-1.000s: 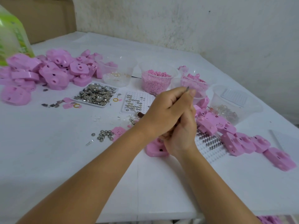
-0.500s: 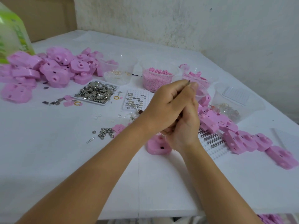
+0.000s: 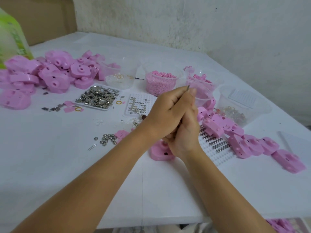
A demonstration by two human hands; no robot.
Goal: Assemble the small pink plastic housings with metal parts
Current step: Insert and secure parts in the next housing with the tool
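Note:
My left hand (image 3: 168, 113) and my right hand (image 3: 185, 137) are clasped together over a pink housing (image 3: 159, 153) lying on the white table. Both hands curl round a thin metal tool (image 3: 188, 87); only its upper tip shows above my fingers. The tool's lower end and the spot where it meets the housing are hidden by my hands. A row of pink housings (image 3: 252, 145) lies to the right, beside a white grid tray of small springs (image 3: 217, 143). Steel balls (image 3: 107, 139) lie to the left.
A heap of pink housings (image 3: 50, 76) fills the far left. A tray of metal plates (image 3: 99, 96), a grid tray of metal discs (image 3: 138, 105), tubs of rings (image 3: 119, 76), pink pellets (image 3: 159, 81) and clear parts (image 3: 235, 106) stand behind. A green bottle (image 3: 11, 39) stands far left.
My hands stay clasped on the tool over the same housing and have hardly moved; the view has shifted slightly.

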